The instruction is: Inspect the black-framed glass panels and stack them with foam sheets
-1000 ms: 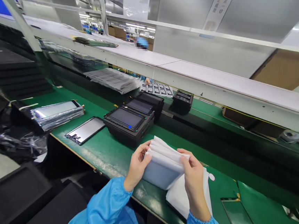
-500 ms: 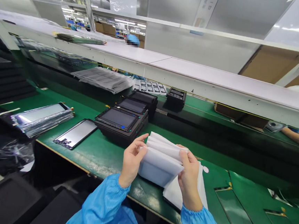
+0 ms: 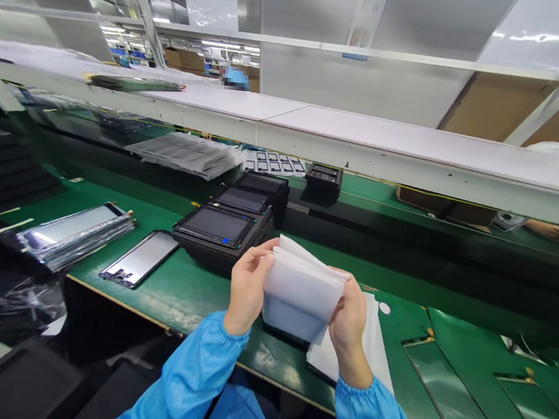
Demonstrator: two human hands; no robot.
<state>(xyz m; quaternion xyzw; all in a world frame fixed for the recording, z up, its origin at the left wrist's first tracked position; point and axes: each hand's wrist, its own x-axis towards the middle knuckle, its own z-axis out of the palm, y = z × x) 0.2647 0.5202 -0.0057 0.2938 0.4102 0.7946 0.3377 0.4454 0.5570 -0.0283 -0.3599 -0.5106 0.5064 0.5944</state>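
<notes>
Between both hands is a bundle of thin white translucent sheets (image 3: 305, 280), pinched at its left and right edges. My left hand (image 3: 248, 288) grips the left side, thumb in front and fingers behind. My right hand (image 3: 349, 320) closes on the right side; part of its fingers is hidden behind the sheets. Through the lower sheets a dark, flat screen-like panel (image 3: 282, 337) shows, its black edge near the bench. Beside and partly under my right hand lies another stack of white sheets (image 3: 375, 348) on the green bench (image 3: 217, 302).
Black trays holding screens (image 3: 214, 225) stand behind my left hand. Left of them are a loose screen (image 3: 141, 257) and a stack of wrapped panels (image 3: 79, 228). Glass panels (image 3: 454, 388) lie at the right. A shelf (image 3: 325, 132) crosses above; a co-worker's hand (image 3: 549, 229) shows beyond it.
The fanned sheets have come closer together, and my right hand has slid slightly down their right edge. The camera view has shifted a little. The co-worker's hand has drawn back left.
</notes>
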